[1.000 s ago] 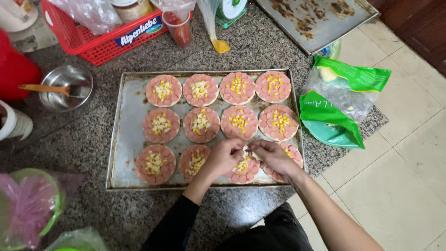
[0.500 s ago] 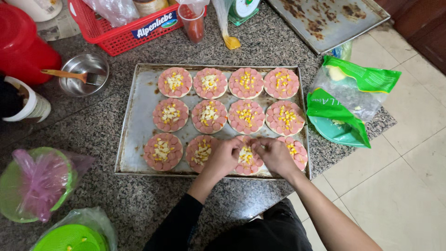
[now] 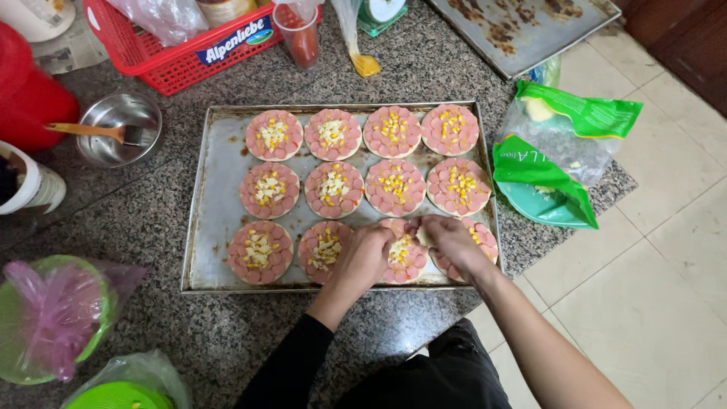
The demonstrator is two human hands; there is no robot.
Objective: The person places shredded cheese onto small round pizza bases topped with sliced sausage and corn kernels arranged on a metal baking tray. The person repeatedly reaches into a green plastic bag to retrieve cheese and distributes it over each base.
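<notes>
Here, at the fingertips:
- Right fingers (image 3: 425, 229) drawn together, pinching what looks like a pale shred of cheese (image 3: 422, 238) over the middle of a small round pizza (image 3: 401, 261).
- Left fingers (image 3: 388, 236) curled and bunched, tips down on the same pizza, just beside the right ones; cannot tell whether anything is pinched there.
- Left hand (image 3: 366, 256) covering that pizza's near-left edge; right hand (image 3: 450, 238) lying across its far-right edge and over part of the last pizza in the near row (image 3: 483, 241).
- Just left of the fingers: two near-row pizzas (image 3: 259, 250) already carrying pale cheese over the corn.
- Beyond the fingers, in the middle and far rows: the two on the left of each row looking cheesed, the two on the right of each (image 3: 394, 185) showing only yellow corn on pink sausage slices.
- By that count, about six of twelve topped, one in hand, five yet to get cheese.
- All twelve sitting on one metal baking tray (image 3: 216, 189), fingers at its near edge.
- Right of the fingers, off the tray: an open green and clear bag (image 3: 560, 144) lying over a green plate.
- Far left of the fingers: a steel bowl with a brush (image 3: 117, 129); beyond it, a red basket (image 3: 182, 53).
</notes>
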